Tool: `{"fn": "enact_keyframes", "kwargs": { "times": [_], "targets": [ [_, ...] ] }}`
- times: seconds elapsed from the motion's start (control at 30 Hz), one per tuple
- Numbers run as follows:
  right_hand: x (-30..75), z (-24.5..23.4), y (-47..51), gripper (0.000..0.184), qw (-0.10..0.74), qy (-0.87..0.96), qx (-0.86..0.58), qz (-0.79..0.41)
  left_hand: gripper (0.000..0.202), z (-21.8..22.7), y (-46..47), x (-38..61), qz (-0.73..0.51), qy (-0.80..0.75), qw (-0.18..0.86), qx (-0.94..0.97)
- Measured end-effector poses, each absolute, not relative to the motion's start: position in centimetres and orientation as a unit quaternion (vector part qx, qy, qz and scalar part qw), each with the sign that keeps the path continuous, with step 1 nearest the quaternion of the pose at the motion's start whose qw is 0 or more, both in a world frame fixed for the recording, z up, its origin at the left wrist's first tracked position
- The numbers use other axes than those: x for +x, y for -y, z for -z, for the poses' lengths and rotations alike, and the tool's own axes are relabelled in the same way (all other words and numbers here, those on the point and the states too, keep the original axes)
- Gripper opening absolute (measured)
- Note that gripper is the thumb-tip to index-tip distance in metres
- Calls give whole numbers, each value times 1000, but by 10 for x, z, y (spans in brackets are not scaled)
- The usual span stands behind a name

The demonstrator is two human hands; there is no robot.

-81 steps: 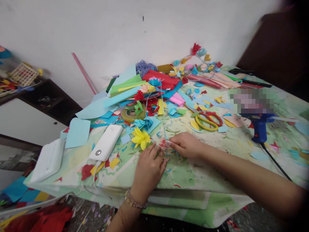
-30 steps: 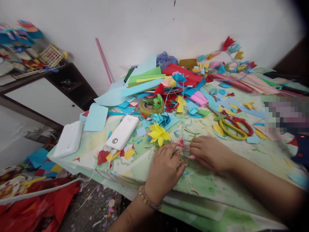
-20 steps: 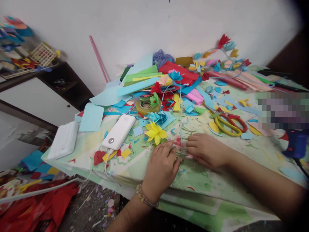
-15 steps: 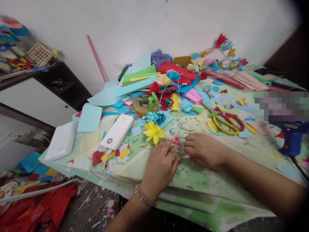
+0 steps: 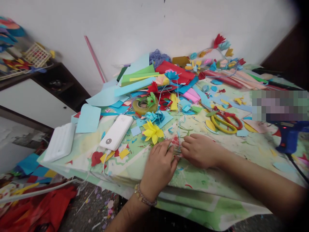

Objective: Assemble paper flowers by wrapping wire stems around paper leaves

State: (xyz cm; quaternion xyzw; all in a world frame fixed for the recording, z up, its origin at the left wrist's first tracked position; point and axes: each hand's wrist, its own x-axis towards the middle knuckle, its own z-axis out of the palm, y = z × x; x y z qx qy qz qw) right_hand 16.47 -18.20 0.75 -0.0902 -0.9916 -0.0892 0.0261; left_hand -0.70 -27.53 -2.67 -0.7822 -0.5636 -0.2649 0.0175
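Observation:
A thin light-blue wire stem runs down from a blue paper flower to a spot between my two hands. My left hand, with a beaded bracelet at the wrist, has its fingers curled and closed at the foot of the stem. From the right, my right hand pinches the same foot, its fingertips close to the left ones. Fingers partly hide what is gripped there. A yellow paper flower sits just beyond my left knuckles, beside a light-blue paper flower.
Yellow- and red-handled scissors and a blue glue gun lie to the right. A white power bank with a cable, a tape roll and coloured paper sheets occupy the left and back. Paper scraps litter the cloth.
My right hand has shifted slightly left, its fingertips nearer my left hand at the stem's foot. The whole view has drifted a little; the other things lie as before.

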Motion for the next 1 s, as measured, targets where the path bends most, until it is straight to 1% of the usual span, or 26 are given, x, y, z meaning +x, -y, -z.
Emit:
{"fn": "enact_keyframes", "kwargs": {
  "times": [0.13,0.3,0.4,0.6,0.8,0.87,1.0],
  "targets": [
    [164,-6,183,20,22,990,-109,89,28,27,276,-7,262,565,15,-782],
    [164,-8,183,25,27,998,-40,34,30,27,276,-8,257,566,10,-783],
    [165,-8,179,27,56,998,-26,-25,29,27,276,-8,256,567,10,-783],
    [171,-1,164,31,116,972,-33,-203,29,27,276,-7,264,568,9,-779],
    [176,6,158,28,165,950,-89,-249,38,28,276,-8,274,575,-7,-771],
    [176,8,157,28,172,942,-90,-273,36,28,276,-8,275,573,-10,-772],
    [174,10,157,28,187,931,-97,-299,25,25,276,-9,278,566,-14,-776]
  ]
}}
